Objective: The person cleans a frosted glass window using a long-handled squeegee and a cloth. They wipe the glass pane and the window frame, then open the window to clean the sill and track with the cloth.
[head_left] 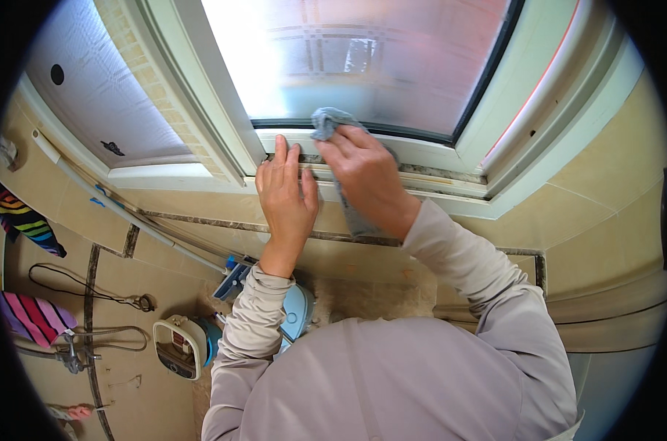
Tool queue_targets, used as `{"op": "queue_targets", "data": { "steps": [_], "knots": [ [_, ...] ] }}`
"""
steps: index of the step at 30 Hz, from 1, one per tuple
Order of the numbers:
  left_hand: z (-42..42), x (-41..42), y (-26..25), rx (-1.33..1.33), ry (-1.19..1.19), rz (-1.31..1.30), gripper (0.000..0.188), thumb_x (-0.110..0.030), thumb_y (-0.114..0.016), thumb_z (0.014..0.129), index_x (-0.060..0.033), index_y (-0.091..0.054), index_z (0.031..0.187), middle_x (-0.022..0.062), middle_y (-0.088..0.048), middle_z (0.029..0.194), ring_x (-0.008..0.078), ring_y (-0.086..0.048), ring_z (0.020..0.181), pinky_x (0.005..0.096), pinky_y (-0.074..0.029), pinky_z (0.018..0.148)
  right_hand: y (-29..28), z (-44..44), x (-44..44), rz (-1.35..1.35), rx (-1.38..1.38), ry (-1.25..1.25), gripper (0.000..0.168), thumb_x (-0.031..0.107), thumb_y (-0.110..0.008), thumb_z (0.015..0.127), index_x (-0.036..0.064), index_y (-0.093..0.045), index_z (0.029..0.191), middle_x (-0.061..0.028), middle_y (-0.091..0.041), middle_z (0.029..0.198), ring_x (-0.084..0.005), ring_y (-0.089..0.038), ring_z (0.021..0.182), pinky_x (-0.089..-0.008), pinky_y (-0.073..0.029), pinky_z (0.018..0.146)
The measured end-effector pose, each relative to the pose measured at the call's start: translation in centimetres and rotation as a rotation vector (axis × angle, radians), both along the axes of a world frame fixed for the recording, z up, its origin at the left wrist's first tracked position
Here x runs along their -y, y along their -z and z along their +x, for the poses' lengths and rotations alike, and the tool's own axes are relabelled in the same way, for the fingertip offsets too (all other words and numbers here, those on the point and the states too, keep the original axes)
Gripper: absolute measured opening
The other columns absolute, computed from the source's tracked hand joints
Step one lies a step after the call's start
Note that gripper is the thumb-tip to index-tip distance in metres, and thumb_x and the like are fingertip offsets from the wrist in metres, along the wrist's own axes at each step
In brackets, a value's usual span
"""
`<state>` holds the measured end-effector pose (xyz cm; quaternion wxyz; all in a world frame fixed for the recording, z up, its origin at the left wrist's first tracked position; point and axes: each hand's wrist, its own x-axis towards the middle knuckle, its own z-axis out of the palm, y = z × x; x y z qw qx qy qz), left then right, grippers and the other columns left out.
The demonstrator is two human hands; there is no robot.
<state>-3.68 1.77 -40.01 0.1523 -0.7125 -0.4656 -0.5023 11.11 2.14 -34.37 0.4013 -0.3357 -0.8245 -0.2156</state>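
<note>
A bunched grey-blue cloth is pinched in the fingers of my right hand, at the lower edge of a frosted window pane. Part of the cloth hangs below that hand, over the sill. The white window frame runs along under the pane, with dark grime in the track below it. My left hand rests flat with its fingers apart on the lower frame and track, left of the cloth, holding nothing.
Beige wall tiles lie below the window. A long white pole leans at the left, near striped cloths and a shower tap. Lower down stand a cream-rimmed basin-like container and a light-blue lidded container.
</note>
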Motion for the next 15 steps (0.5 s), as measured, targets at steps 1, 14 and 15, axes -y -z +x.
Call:
{"op": "queue_targets", "data": {
  "steps": [1, 14, 15],
  "knots": [
    [0.0, 0.0, 0.0, 0.0, 0.009, -0.02, 0.038, -0.008, -0.057, 0.079, 0.0016, -0.053, 0.116, 0.021, -0.049, 0.127, 0.0338, -0.052, 0.1, 0.0451, -0.038, 0.091, -0.1, -0.9, -0.3, -0.033, 0.002, -0.034, 0.022, 0.01, -0.055, 0.073, 0.0, -0.061, 0.092, -0.0118, -0.062, 0.093, -0.0242, -0.056, 0.096, -0.0327, -0.046, 0.082],
    [0.4, 0.6, -0.9, 0.021, -0.002, -0.024, 0.037, -0.005, -0.056, 0.08, 0.0015, -0.052, 0.117, 0.02, -0.048, 0.128, 0.0358, -0.049, 0.109, 0.0421, -0.037, 0.093, -0.1, 6.4, 2.9, -0.032, 0.012, 0.169, 0.027, 0.007, -0.055, 0.073, 0.0, -0.062, 0.098, -0.0135, -0.062, 0.102, -0.0264, -0.055, 0.104, -0.0359, -0.046, 0.084],
    [0.5, 0.6, -0.8, 0.014, -0.012, -0.026, 0.037, -0.005, -0.056, 0.081, 0.0015, -0.052, 0.117, 0.0198, -0.048, 0.129, 0.0357, -0.049, 0.108, 0.042, -0.037, 0.094, 0.1, 7.7, 3.3, -0.03, 0.011, 0.2, 0.027, 0.007, -0.055, 0.073, 0.0, -0.062, 0.099, -0.0137, -0.062, 0.103, -0.0267, -0.055, 0.104, -0.0364, -0.046, 0.084]
  ]
}}
